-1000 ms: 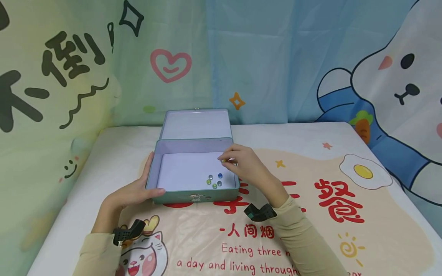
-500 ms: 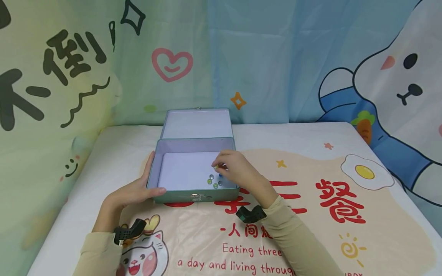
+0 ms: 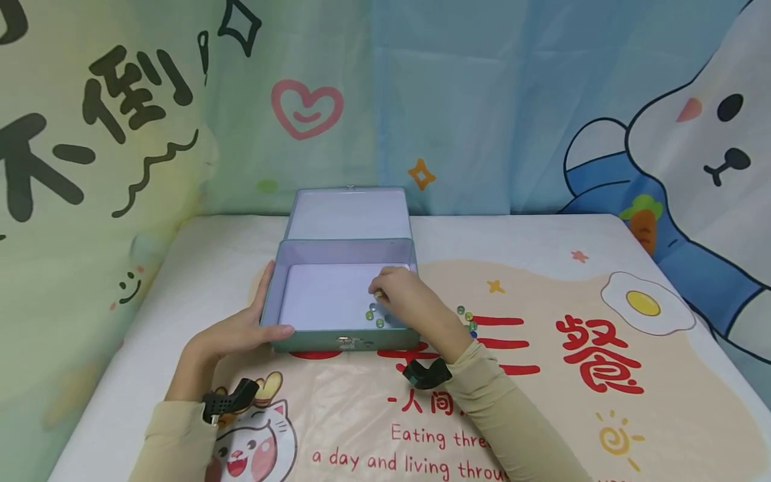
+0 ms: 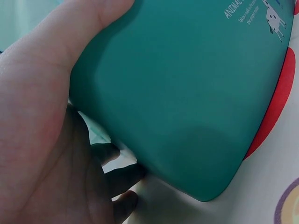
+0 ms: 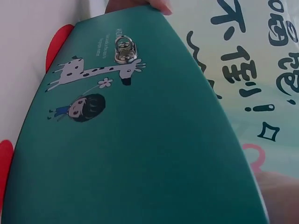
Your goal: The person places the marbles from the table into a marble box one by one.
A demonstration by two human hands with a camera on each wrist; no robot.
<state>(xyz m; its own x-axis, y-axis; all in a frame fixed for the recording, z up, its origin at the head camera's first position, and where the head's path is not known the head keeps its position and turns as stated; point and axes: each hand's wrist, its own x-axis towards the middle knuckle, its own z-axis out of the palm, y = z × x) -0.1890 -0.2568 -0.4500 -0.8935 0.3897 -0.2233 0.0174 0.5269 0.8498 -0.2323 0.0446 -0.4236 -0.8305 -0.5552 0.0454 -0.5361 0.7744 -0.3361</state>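
A green tin box [image 3: 328, 340] with a pale inside stands on the table, its hinged lid [image 3: 349, 213] raised at the back. My left hand [image 3: 235, 338] holds its front left corner, thumb across the front and fingers along the left side; the left wrist view shows the thumb [image 4: 88, 23] against the green wall. Inside the box, my right hand [image 3: 412, 304] pinches a yellowish glass marble [image 3: 377, 294] low over the floor. Several green and clear marbles [image 3: 380, 323] lie just below it, partly hidden by the hand. The right wrist view shows the box front [image 5: 140, 154] with its metal clasp [image 5: 125, 49].
Several more marbles [image 3: 468, 316] lie on the tablecloth right of the box, beside my right forearm. The printed cloth [image 3: 355, 408] covers the table. A patterned curtain [image 3: 446, 107] hangs behind it.
My right hand has moved left and lower into the box with the yellowish marble, covering the blue one there. Marbles right of the box have come into view. The left hand keeps its hold.
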